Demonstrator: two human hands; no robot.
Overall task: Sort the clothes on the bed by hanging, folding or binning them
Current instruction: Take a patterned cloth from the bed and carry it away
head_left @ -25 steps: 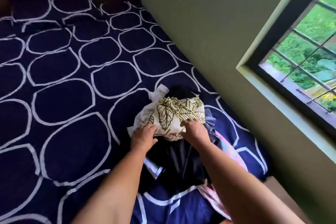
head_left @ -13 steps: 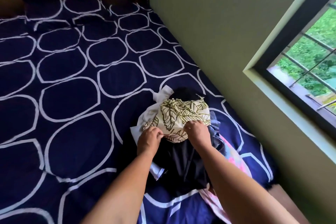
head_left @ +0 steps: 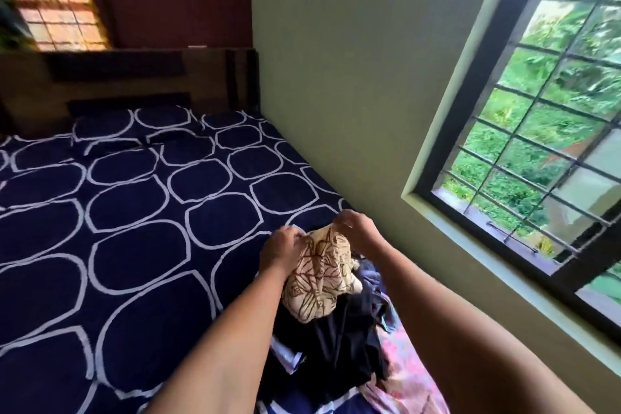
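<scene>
above clothes pile (head_left: 339, 343), leaf-print cloth (head_left: 319, 276) hangs from both hands' (head_left: 280, 247) grip.

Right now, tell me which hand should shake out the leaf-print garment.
Probably the right hand: it pinches the leaf-print garment at its highest edge. The left hand grips lower, beside it.

leaf-print cloth (head_left: 321, 274) lifted off pile, view raised

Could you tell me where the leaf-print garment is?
Held up by both hands above the dark clothes, near the wall.
</scene>
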